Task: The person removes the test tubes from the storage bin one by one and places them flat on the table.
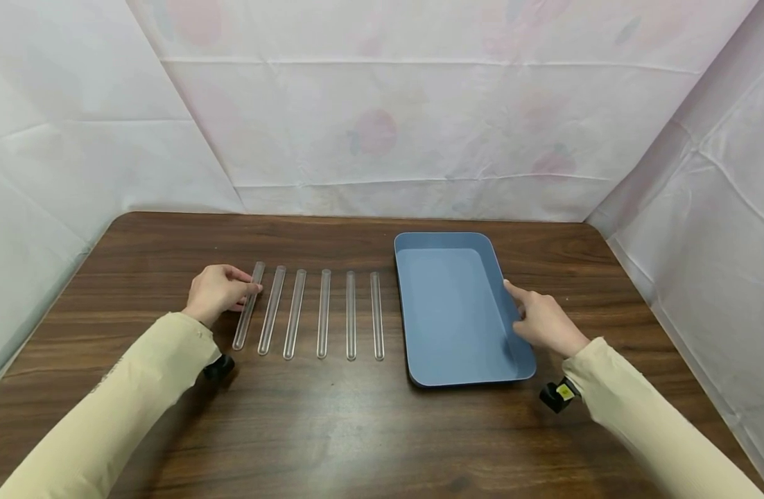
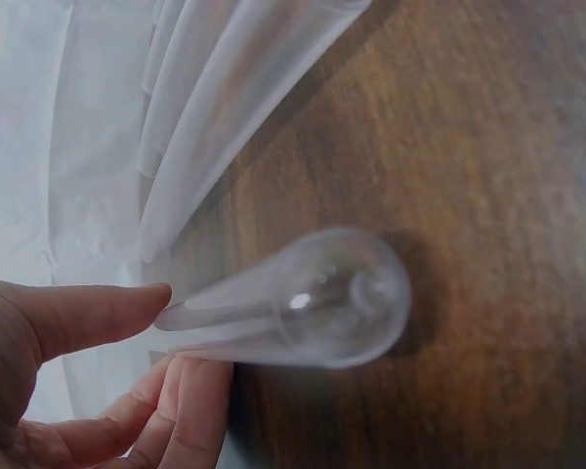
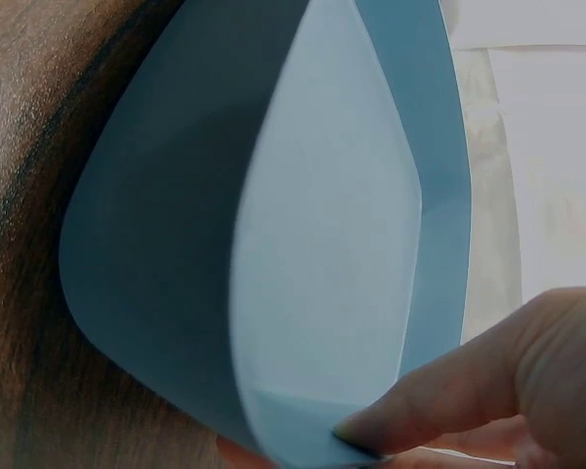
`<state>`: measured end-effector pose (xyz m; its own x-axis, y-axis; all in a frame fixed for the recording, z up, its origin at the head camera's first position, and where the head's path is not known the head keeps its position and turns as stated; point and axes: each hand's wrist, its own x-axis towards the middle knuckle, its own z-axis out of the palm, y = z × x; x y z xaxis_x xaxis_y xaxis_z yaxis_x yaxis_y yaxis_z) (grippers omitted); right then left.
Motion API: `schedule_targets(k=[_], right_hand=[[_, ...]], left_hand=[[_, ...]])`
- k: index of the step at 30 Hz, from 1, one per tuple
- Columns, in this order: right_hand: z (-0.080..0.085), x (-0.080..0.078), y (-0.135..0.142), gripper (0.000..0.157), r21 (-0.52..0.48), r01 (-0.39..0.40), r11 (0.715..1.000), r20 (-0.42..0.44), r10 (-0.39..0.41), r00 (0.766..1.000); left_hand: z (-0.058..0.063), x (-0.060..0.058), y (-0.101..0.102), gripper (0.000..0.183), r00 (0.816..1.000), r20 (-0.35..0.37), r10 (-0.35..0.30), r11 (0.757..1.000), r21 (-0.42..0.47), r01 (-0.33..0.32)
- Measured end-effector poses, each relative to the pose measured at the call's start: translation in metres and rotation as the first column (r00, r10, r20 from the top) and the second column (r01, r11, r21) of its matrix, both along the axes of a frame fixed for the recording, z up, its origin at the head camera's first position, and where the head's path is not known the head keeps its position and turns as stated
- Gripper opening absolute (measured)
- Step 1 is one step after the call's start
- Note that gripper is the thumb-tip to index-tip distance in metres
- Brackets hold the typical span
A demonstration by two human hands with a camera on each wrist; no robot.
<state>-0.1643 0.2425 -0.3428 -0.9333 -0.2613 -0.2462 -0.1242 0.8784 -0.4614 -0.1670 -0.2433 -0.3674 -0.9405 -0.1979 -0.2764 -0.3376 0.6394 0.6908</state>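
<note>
At the left end of a row of clear test tubes, my left hand [image 1: 213, 291] pinches the leftmost test tube [image 1: 246, 320] between thumb and fingers near its upper half. In the left wrist view, that tube's rounded end [image 2: 347, 298] points toward the camera, with the thumb [image 2: 103, 315] on one side and fingers beneath. My right hand [image 1: 544, 322] grips the right rim of a shallow blue tray [image 1: 447, 312]. Seen from the right wrist, the thumb [image 3: 449, 401] lies over the rim, and the other fingers are mostly hidden outside the wall.
Several more test tubes [image 1: 324, 312] lie side by side between the left hand and the tray, rounded ends toward me. Everything lies on a dark wooden table [image 1: 332, 430]. White cloth [image 1: 369, 132] hangs behind and along both sides.
</note>
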Motion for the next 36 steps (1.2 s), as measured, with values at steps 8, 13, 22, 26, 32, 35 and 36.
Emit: schedule_targets(k=[8,13,22,26,32,35,36], right_hand=[[-0.002,-0.001,0.004,0.077,-0.010,0.001,1.000,0.016,-0.001,1.000],[-0.004,-0.002,0.006,0.077,-0.016,-0.014,1.000,0.025,0.014,1.000],[-0.003,-0.001,0.004,0.071,0.049,-0.044,0.998,-0.002,0.045,0.999],[0.000,-0.003,0.002,0.069,0.059,-0.033,0.998,-0.042,0.036,0.998],[0.002,-0.005,0.001,0.069,0.074,-0.035,0.997,-0.125,0.044,0.991],[0.003,-0.006,0.000,0.070,0.077,-0.040,0.996,-0.155,0.052,0.987],[0.003,-0.007,0.000,0.070,0.076,-0.039,0.996,-0.167,0.052,0.985]], left_hand=[[-0.002,0.002,0.003,0.041,1.000,0.004,-0.002,1.000,0.009,0.002],[-0.001,0.003,0.002,0.042,1.000,0.007,0.000,1.000,-0.002,0.000],[0.008,0.004,0.004,0.044,1.000,-0.026,-0.018,0.996,-0.090,0.016],[0.016,0.004,0.007,0.047,0.999,-0.046,-0.008,0.990,-0.141,0.002],[0.026,0.001,0.017,0.048,0.992,-0.123,-0.038,0.986,-0.166,0.017],[0.031,0.001,0.025,0.048,0.981,-0.170,-0.093,0.983,-0.171,0.064],[0.032,0.000,0.028,0.049,0.977,-0.178,-0.121,0.981,-0.171,0.090]])
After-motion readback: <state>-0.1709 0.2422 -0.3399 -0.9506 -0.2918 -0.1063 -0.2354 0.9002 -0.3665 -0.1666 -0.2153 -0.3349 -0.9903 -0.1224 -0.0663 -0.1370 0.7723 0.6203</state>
